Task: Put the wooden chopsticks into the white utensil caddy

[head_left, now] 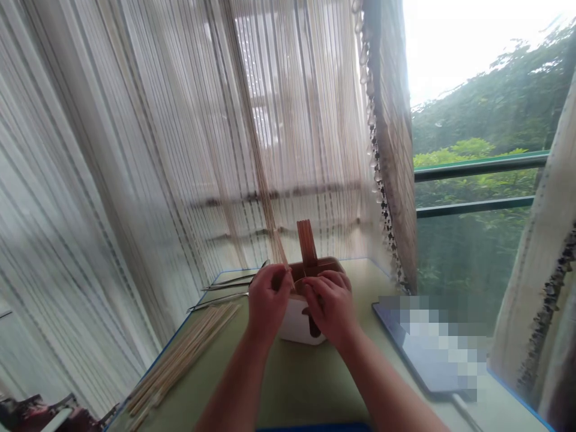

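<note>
Both hands are raised in front of a white box [297, 324] with a brown inside and a brown mark on its front. My left hand [270, 294] is closed in a pinch around a thin pale wooden stick [281, 247] that slants up above the fingers. Close beside it, my right hand [330, 294] has its thumb and forefinger pressed together at the box's near rim. A thin strand seems to run by those fingertips, too fine to make out. Several reddish-brown flat sticks [307, 242] stand upright side by side in the box.
Many thin wooden sticks [184, 360] lie loosely bundled on the pale green table [310, 390], to the left. Slim metal tools [220, 299] lie behind them. A tablet [423, 354] with a white cable [465, 411] lies at the right. Curtains [180, 132] hang behind the table.
</note>
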A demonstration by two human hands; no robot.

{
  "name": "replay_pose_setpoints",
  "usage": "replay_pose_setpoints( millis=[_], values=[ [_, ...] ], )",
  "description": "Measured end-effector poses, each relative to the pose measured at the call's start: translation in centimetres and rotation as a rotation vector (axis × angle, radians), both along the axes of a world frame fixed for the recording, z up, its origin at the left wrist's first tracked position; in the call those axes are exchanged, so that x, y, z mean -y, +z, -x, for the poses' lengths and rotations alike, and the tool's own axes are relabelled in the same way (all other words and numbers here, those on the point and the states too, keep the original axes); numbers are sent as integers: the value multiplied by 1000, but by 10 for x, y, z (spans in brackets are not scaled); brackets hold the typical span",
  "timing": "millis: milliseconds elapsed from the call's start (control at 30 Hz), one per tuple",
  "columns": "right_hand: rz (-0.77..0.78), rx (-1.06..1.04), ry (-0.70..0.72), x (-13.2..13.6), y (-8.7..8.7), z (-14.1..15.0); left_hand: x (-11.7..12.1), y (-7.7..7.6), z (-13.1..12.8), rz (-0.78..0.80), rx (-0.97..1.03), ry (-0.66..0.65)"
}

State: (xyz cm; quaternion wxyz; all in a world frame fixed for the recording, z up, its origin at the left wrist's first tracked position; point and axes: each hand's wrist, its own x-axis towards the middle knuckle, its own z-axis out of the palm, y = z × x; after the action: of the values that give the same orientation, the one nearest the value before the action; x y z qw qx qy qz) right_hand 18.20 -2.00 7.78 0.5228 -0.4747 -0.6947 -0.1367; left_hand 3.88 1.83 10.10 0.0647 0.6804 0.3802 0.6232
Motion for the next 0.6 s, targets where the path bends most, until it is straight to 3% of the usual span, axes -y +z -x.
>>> replay_pose_setpoints(
  millis=[133, 433, 600],
  values=[
    [-19, -18, -11, 1, -3, 3, -3, -2, 2, -20, -78, 113],
    [-25, 2, 18, -1, -6, 4, -9, -7, 2, -14, -105, 109],
    [-37, -32, 9, 0, -7, 3, -6, -7, 5, -113, -70, 97]
  ],
)
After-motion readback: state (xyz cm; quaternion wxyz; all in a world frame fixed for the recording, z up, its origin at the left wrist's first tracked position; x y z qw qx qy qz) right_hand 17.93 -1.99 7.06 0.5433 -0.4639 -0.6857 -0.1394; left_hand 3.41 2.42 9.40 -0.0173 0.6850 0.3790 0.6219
